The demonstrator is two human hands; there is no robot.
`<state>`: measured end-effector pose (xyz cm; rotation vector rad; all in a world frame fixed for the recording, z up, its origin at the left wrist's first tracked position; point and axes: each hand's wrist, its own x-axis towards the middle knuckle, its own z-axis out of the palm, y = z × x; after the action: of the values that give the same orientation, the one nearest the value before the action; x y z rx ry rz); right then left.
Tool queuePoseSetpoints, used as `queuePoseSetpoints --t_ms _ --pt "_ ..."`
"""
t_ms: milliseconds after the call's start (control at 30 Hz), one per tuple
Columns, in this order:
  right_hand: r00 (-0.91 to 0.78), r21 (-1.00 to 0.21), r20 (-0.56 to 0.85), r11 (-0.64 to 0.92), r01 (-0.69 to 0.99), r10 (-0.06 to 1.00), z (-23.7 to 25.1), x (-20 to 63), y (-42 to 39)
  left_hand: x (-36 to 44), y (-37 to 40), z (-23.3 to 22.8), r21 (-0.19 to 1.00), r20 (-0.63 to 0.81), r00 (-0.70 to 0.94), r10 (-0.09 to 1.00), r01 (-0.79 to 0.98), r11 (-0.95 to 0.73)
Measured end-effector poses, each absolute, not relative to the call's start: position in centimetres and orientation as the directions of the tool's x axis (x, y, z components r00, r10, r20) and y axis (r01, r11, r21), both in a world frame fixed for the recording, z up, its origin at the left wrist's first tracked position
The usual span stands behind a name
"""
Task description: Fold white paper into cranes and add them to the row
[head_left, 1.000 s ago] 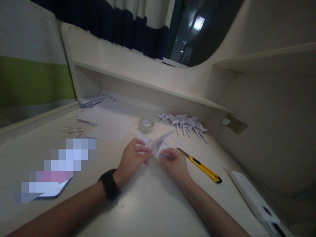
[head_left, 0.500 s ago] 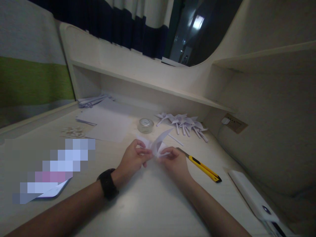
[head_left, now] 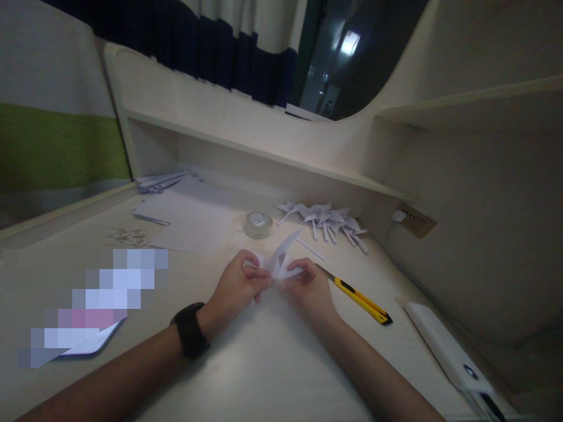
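Pinching the folded white paper piece (head_left: pixel 285 252) from both sides, I have it between my hands, low over the middle of the pale tabletop (head_left: pixel 246 381), on the near side of the clear round roll of tape (head_left: pixel 258 225). My left hand (head_left: pixel 237 281) grips one side between thumb and fingers; my right hand (head_left: pixel 310 290) grips the other, fingers curled in. One curved flap stands up between them. My fingers cover the lower folds, the centre is blurred, and I cannot tell whether the paper touches the tabletop.

The yellow and black utility knife (head_left: pixel 363 300) lies just beyond my right hand, its blade end so near my knuckles that I cannot make out the very tip. A thin white paper stick (head_left: pixel 311 249) lies behind the flap. On the left, a pixelated patch hides most of a flat, phone-like object (head_left: pixel 99 343), and the small pale scraps (head_left: pixel 126 237) above it are too tiny to identify. The long white case (head_left: pixel 444 346) is cut off at the lower right.

The pale wooden shelf unit (head_left: pixel 229 126) has an open bay underneath; a pile of white paper strips (head_left: pixel 165 181) lies at its left end, white paper pinwheels (head_left: pixel 325 217) toward its right.
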<state>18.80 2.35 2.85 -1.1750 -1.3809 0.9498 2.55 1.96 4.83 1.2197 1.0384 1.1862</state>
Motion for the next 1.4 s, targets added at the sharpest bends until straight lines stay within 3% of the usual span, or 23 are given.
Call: queuePoseSetpoints --t_ms 400,633,733,800,867,933,1033,1133,1267,1400 --pt "0.085 -0.968 0.210 0.195 0.160 0.974 3.0 18.9 2.3 2.6 1.9 4.5 0.994 0.026 0.165 0.986 -0.111 -0.008" --pt "0.011 -0.981 0.173 0.172 0.091 0.985 3.0 19.2 2.4 2.5 2.2 4.1 0.998 0.053 0.161 0.986 -0.028 -0.049" --pt "0.028 -0.992 0.118 0.119 -0.038 0.993 3.1 19.7 2.5 1.6 2.0 4.4 0.963 0.230 -0.006 0.973 0.146 -0.227" --pt "0.017 -0.988 0.053 0.055 -0.144 0.998 3.4 20.2 2.6 0.7 2.0 4.6 0.900 0.406 -0.140 0.903 0.233 -0.368" --pt "-0.032 -0.972 -0.022 -0.029 -0.231 0.999 3.7 20.7 2.7 0.0 2.2 4.7 0.879 0.468 -0.167 0.868 0.185 -0.438" --pt "-0.084 -0.953 -0.072 -0.094 -0.290 0.994 3.9 21.0 2.7 -0.2 2.7 4.5 0.910 0.414 -0.078 0.907 0.003 -0.415" --pt "-0.114 -0.942 -0.078 -0.111 -0.318 0.990 3.6 21.1 2.8 0.5 3.4 3.9 0.942 0.245 0.205 0.948 -0.280 -0.183" --pt "-0.112 -0.958 -0.044 -0.074 -0.277 0.993 2.7 20.6 3.0 1.6 3.5 3.3 0.947 0.185 0.451 0.873 -0.318 -0.037" --pt "-0.060 -0.982 -0.003 -0.015 -0.189 0.998 2.5 20.0 2.9 2.0 3.3 2.8 0.957 0.227 0.484 0.845 -0.270 -0.103" --pt "-0.046 -0.997 0.041 0.038 -0.069 0.998 3.9 20.0 2.3 1.4 3.6 2.6 0.961 0.124 0.417 0.901 -0.276 -0.004"
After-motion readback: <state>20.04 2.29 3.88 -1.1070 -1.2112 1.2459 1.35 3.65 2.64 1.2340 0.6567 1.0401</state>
